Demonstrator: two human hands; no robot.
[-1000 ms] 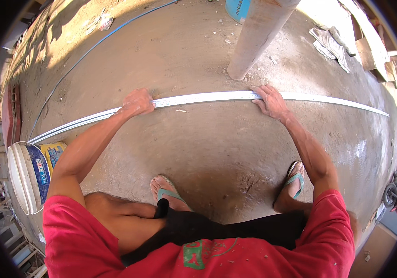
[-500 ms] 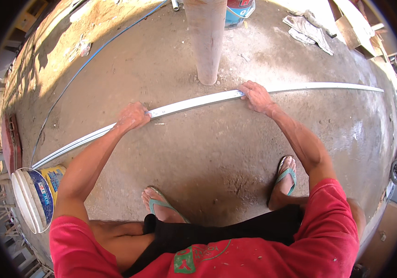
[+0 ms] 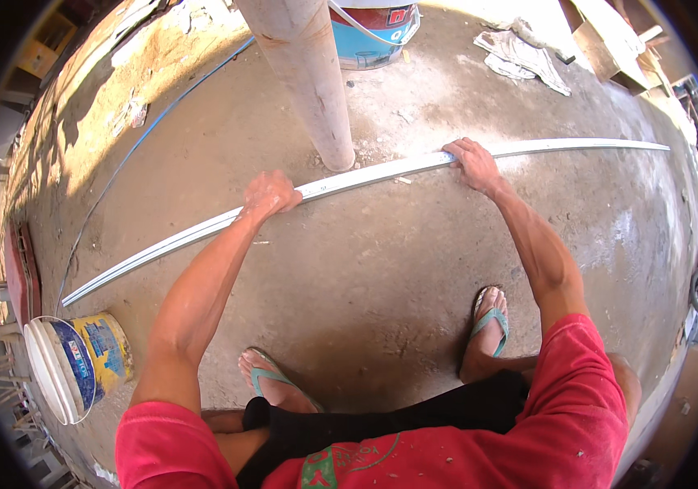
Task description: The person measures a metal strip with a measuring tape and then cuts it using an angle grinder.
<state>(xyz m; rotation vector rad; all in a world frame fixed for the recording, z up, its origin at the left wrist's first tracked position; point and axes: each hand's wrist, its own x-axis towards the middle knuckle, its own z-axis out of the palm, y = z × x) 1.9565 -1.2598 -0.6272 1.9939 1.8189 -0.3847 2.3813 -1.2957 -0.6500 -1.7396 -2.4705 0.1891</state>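
Observation:
A long, thin, whitish metal strip [image 3: 373,174] stretches across the view from the lower left to the far right, looking bowed through the wide lens. My left hand [image 3: 272,192] is closed around it left of the middle, knuckles up. Farther right, my right hand [image 3: 473,165] grips the same strip from above, with its fingertips over the far edge. Between my hands, the strip passes close in front of a round column's foot [image 3: 337,155]. I cannot tell whether the two touch.
A white-lidded bucket [image 3: 80,367] lies tipped at the left, near a blue hose [image 3: 145,134]. Behind the column stands a blue and red bucket [image 3: 369,41]. A pale cloth [image 3: 524,57] is on the concrete floor [image 3: 365,269]. My sandalled feet are below.
Both hands have shifted right with the strip still in their grip, the left hand more than the right. The column appears farther left, and the strip looks nearer its foot.

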